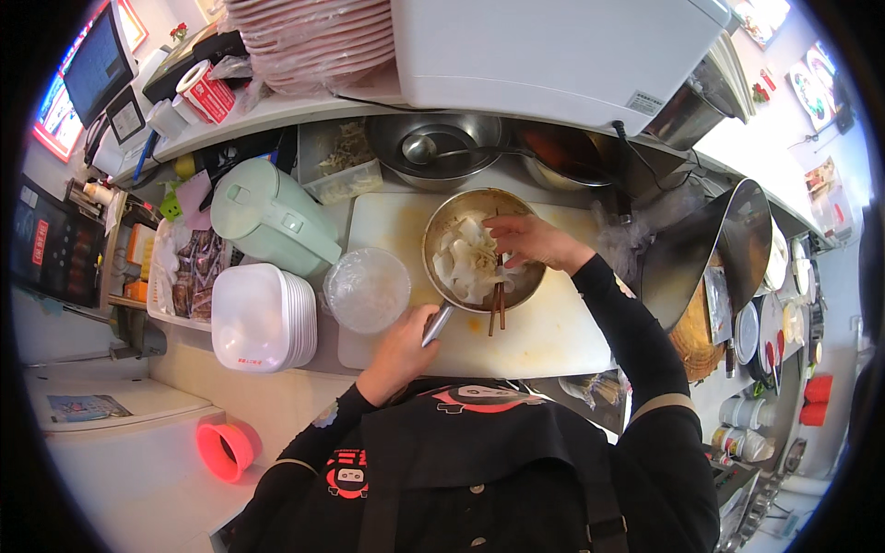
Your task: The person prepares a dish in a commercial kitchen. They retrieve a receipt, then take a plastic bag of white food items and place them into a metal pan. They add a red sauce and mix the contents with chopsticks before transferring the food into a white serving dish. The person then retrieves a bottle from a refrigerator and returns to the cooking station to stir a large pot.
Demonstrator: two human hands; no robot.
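Note:
A metal pan (442, 207) with a worn inner wall stands on a white cutting board (553, 332). Wide, pale, translucent noodle-like pieces (463, 259) lie inside it, with small tan bits on top. My left hand (404, 349) grips the pan's metal handle (437, 325) on the near side. Over the pan's right part is my right hand (532, 242), fingers bent toward the food. A pair of brown wooden chopsticks (498, 307) passes beneath those fingers and sticks out over the near rim. Whether the fingers grip the chopsticks cannot be made out.
Left of the board stand a plastic-covered round bowl (366, 290), stacked white containers (252, 318) and a pale green pitcher (256, 207). Behind are a steel bowl with a ladle (422, 148) and a pot of reddish liquid (563, 155). A curved dark metal sheet (691, 249) rises at right.

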